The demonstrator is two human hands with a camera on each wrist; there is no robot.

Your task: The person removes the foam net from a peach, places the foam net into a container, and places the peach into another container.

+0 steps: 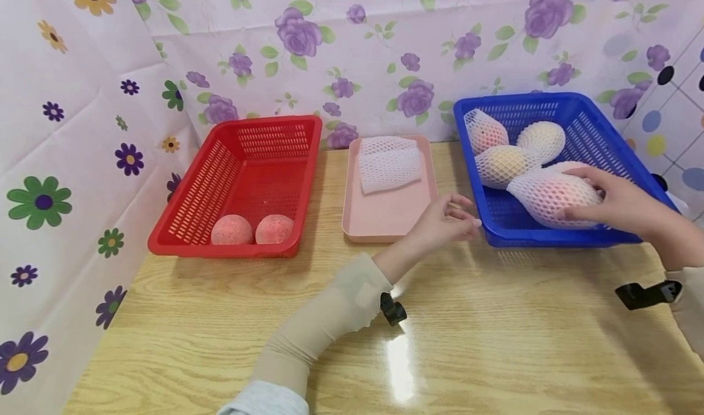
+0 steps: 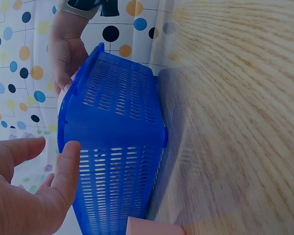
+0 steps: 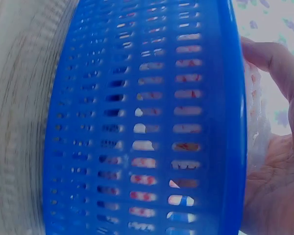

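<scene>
My right hand [image 1: 621,201] reaches over the front of the blue basket [image 1: 541,239] and grips a pinkish peach in a white foam net [image 1: 550,196], thumb on the near side and fingers over the top. In the right wrist view, the basket wall hides most of that peach. Several other net-wrapped fruits lie in the basket, among them a yellowish one [image 1: 503,164] and a reddish one [image 1: 486,135]. My left hand [image 1: 447,219] hovers by the basket's front left corner, fingers loosely bent, holding nothing. The left wrist view shows its thumb and fingers apart.
A pink tray [image 1: 379,219] left of the blue basket holds flat white foam nets [image 1: 390,167]. Farther left stands a red basket [image 1: 220,251] with two bare peaches [image 1: 231,229] at its front. Patterned cloth [image 1: 352,54] hangs behind the wooden table [image 1: 467,341].
</scene>
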